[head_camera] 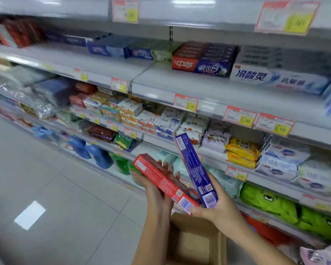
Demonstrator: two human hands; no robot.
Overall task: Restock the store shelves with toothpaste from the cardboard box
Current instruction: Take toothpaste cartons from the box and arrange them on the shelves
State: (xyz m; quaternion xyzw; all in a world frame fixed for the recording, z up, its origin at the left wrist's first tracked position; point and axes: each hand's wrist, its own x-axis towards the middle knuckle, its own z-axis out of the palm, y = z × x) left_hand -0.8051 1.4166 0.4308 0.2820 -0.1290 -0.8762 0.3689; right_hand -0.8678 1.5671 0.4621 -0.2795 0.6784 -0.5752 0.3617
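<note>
My left hand [157, 190] grips a red toothpaste box [163, 182] from below, fingers curled over its far side. My right hand [216, 205] grips a dark blue toothpaste box [196, 170] by its lower end, tilted up toward the shelves. The two boxes touch near my right thumb. Below my forearms stands the open cardboard box [195, 243], its inside looking bare. On the toothpaste shelf [208, 85] above sit a red stack [185, 63], a dark blue stack [212, 68] and a white-blue stack [275, 79].
More toothpaste boxes [107, 48] line the shelf's left part. Lower shelves hold soap packs [166, 123], yellow packets [243, 152], blue bottles [99, 155] and green packs [271, 203]. Price tags [185, 102] hang on the shelf edges. Grey tiled floor [55, 197] lies to the left.
</note>
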